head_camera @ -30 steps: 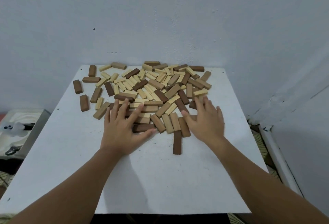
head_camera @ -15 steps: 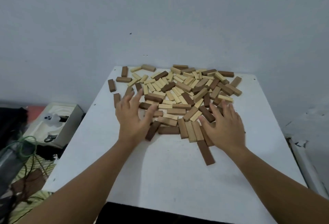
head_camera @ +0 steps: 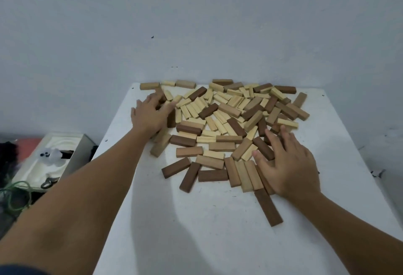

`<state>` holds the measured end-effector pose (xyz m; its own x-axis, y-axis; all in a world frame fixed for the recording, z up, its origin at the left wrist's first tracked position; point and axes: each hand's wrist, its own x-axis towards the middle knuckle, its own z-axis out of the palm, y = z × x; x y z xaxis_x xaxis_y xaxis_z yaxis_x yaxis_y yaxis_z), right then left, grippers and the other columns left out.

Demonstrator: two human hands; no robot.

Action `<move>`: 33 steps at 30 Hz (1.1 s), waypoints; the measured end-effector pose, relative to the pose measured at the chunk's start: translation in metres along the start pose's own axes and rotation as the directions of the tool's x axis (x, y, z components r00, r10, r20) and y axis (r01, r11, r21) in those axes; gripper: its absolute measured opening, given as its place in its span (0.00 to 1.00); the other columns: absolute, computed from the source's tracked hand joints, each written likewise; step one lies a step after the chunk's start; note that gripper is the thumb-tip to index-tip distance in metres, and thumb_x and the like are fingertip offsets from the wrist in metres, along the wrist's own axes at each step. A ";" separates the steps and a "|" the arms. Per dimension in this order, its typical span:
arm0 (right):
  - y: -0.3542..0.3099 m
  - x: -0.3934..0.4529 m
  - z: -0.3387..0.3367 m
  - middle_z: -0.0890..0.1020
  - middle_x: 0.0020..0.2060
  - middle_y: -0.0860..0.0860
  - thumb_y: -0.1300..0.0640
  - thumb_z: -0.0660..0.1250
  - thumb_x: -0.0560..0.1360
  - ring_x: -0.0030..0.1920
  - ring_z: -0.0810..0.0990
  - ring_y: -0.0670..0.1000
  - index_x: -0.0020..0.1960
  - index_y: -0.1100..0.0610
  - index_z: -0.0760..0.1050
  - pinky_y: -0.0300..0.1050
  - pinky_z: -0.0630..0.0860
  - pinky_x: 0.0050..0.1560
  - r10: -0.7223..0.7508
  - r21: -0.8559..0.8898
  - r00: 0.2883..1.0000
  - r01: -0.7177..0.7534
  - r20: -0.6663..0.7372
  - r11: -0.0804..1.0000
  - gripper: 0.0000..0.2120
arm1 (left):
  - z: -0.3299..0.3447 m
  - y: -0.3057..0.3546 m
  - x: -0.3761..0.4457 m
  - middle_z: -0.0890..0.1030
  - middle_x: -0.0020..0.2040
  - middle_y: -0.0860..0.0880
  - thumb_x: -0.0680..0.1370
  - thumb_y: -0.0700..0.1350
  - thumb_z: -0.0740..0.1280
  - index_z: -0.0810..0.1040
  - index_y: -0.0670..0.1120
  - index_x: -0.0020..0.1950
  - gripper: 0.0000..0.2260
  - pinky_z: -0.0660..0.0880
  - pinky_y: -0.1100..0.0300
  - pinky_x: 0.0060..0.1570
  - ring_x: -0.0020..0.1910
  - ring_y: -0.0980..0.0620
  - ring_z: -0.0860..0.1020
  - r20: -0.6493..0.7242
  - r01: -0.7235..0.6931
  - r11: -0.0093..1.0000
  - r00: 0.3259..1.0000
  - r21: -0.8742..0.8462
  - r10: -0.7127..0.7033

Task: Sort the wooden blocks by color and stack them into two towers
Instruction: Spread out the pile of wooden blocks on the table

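Nearest the viewer, a single dark block [head_camera: 268, 207] lies alone on the white table [head_camera: 196, 231], just below the right hand [head_camera: 287, 165], which rests flat with fingers spread on the near right edge of the pile of blocks [head_camera: 229, 126], gripping nothing. Farther back, the left hand [head_camera: 150, 114] lies on the pile's far left edge; its fingers bend over some brown blocks, but whether they grip one I cannot tell. No tower exists and pale and dark blocks lie mixed across the table's far half, so sorting seems only starting. The next move likely calls for pulling one colour aside. Blocks under both palms are hidden, and the mid-brown pieces are hard to class.
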<state>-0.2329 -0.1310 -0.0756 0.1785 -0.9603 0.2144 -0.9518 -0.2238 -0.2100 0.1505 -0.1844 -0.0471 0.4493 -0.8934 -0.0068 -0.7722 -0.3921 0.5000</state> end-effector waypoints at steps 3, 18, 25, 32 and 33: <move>0.001 0.002 0.002 0.66 0.79 0.57 0.29 0.54 0.77 0.79 0.64 0.58 0.79 0.48 0.67 0.59 0.67 0.72 -0.013 -0.013 1.000 0.013 -0.008 1.000 0.36 | 0.000 0.009 0.001 0.75 0.67 0.46 0.77 0.71 0.63 0.78 0.58 0.66 0.25 0.66 0.45 0.72 0.71 0.43 0.70 -0.074 -0.039 0.986 0.997 -0.160 0.027; -0.007 0.019 -0.006 0.54 0.83 0.52 0.26 0.44 0.77 0.83 0.52 0.55 0.82 0.40 0.55 0.58 0.56 0.78 0.019 0.001 0.993 -0.019 0.115 1.000 0.37 | 0.003 0.024 0.013 0.56 0.84 0.47 0.72 0.79 0.55 0.59 0.58 0.83 0.44 0.46 0.34 0.79 0.84 0.46 0.48 0.167 -0.051 0.993 0.984 -0.108 0.069; -0.007 0.017 -0.007 0.56 0.83 0.53 0.25 0.44 0.78 0.82 0.53 0.55 0.81 0.41 0.57 0.57 0.57 0.78 0.008 0.028 0.995 -0.011 0.101 1.000 0.37 | -0.021 0.015 -0.123 0.48 0.85 0.49 0.70 0.76 0.68 0.55 0.72 0.80 0.41 0.50 0.42 0.80 0.84 0.49 0.45 0.224 -0.159 0.972 0.955 -0.175 0.196; 0.001 0.008 -0.020 0.59 0.81 0.52 0.17 0.45 0.72 0.81 0.56 0.57 0.79 0.38 0.60 0.62 0.59 0.78 -0.126 0.258 0.984 0.089 0.128 0.962 0.43 | 0.024 0.024 -0.209 0.41 0.85 0.50 0.65 0.86 0.55 0.47 0.78 0.77 0.43 0.43 0.40 0.77 0.82 0.40 0.41 0.175 -0.324 0.917 0.941 0.233 0.289; 0.003 0.004 -0.026 0.54 0.83 0.51 0.15 0.47 0.68 0.82 0.51 0.56 0.81 0.35 0.54 0.63 0.55 0.79 -0.193 0.247 0.957 0.137 0.216 0.959 0.46 | 0.027 0.026 -0.210 0.46 0.85 0.49 0.66 0.86 0.53 0.51 0.77 0.78 0.42 0.46 0.40 0.77 0.81 0.39 0.45 0.124 -0.318 0.918 0.947 0.237 0.296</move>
<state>-0.2411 -0.1315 -0.0504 0.4084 -0.9120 0.0392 -0.8268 -0.3878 -0.4076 0.0243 -0.0132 -0.0561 0.1408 -0.9894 0.0340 -0.9583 -0.1276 0.2558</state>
